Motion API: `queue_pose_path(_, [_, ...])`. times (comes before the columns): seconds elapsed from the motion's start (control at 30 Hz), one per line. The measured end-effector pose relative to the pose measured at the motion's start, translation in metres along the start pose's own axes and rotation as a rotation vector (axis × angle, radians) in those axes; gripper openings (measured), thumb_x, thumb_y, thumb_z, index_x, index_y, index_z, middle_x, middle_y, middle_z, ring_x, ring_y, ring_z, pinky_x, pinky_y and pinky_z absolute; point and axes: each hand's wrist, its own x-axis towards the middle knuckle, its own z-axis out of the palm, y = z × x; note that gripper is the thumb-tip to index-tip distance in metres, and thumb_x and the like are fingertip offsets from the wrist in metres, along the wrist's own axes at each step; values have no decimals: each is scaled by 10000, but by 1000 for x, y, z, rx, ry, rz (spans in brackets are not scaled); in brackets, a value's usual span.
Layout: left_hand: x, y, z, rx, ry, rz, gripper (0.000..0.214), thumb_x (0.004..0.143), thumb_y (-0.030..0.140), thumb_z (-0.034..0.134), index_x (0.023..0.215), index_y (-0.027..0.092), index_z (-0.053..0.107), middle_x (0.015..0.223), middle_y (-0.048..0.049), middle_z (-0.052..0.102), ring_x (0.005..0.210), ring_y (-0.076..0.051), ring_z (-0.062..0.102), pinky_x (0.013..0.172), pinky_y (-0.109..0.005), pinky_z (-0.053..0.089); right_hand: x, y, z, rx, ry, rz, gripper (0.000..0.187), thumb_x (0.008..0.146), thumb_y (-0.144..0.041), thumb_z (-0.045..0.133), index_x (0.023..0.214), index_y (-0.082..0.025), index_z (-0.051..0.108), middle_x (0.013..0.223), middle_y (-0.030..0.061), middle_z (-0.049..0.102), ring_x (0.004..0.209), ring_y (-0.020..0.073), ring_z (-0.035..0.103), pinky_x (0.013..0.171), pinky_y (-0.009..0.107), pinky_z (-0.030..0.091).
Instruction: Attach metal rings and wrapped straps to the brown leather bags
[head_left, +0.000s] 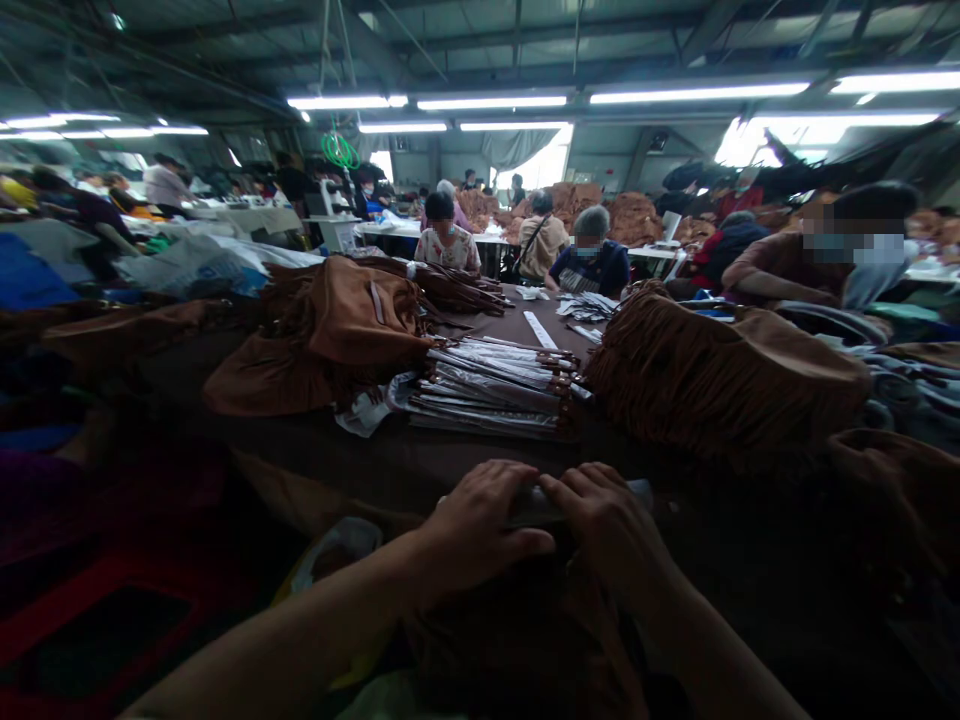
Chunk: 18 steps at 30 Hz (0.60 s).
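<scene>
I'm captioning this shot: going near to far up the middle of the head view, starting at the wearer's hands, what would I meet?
Left hand and right hand, side by side → pile of pale-wrapped strips → flat white strip → person in dark blue.

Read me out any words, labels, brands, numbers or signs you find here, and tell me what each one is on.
No text can be read in this picture.
Translucent white plastic bag: blue print, too blurred to read.
Long, flat white strip on the brown-covered table: any marks are too small to read.
Stack of white-wrapped strips with brown ends: no lettering can be made out.
</scene>
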Motion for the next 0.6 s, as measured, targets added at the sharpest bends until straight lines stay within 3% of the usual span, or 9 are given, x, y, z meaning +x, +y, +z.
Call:
queue_pose_path(0.07, [14,4,5,55,-133,-53,378,829,501,567,1043,189,561,901,-44,624,804,-192,564,709,-271,410,2,8,-7,-13,100,-8,396,838,-105,603,1203,-258,602,997,25,672,1020,218,563,1029,407,334])
queue_pose_path(0.13, [24,-6,6,82,-169,-106,304,855,489,534,898,189,560,747,10,568,665,-142,508,602,-234,343,-9,25,-10,-69,282,90,444,828,-124,613,1252,-246,567,1202,66,615,1185,267,482,1101,484,233])
queue_pose_path(0.17, [27,-13,5,74,-172,-117,309,854,494,534,851,186,552,717,26,535,645,-128,479,578,-225,314,-18,34,-8,-90,374,175,458,824,-164,626,1272,-229,551,1286,95,563,1234,298,439,1095,514,234])
queue_pose_path(0.27, [30,-34,-4,-36,-206,-146,358,839,525,539,785,171,532,694,44,464,648,-106,423,546,-208,267,-47,50,15,42,708,468,335,862,-318,591,1165,-175,604,1167,124,609,1121,282,526,1006,466,374])
queue_pose_path(0.3, [30,-38,-7,-86,-223,-156,373,836,534,537,777,166,527,693,47,446,648,-101,406,540,-204,260,-53,50,27,156,663,515,295,868,-372,572,1092,-191,636,1107,107,637,1069,270,561,970,444,412])
queue_pose_path(0.37, [32,-43,-11,-186,-259,-168,394,825,549,540,776,159,519,689,51,416,638,-92,372,530,-201,252,-59,43,53,488,326,557,342,888,-430,515,1121,-204,623,1084,91,662,1010,240,610,885,382,478])
queue_pose_path(0.43, [34,-44,-13,-276,-305,-171,419,805,569,552,777,153,514,687,52,391,627,-86,341,522,-201,247,-59,34,73,677,136,577,372,883,-447,498,1137,-208,627,1089,88,665,1011,238,617,884,375,477])
queue_pose_path(0.5, [37,-44,-16,-343,-353,-179,457,775,600,572,776,147,511,681,52,372,615,-82,318,511,-203,238,-58,29,85,794,74,608,387,843,-468,546,1112,-207,641,1031,77,675,962,239,628,856,365,476])
queue_pose_path(0.6, [41,-44,-22,-410,-461,-225,523,713,653,611,767,145,499,643,57,344,572,-73,282,483,-212,203,-64,31,89,1011,200,786,520,795,-567,561,1133,-173,593,771,25,657,699,203,626,636,307,484])
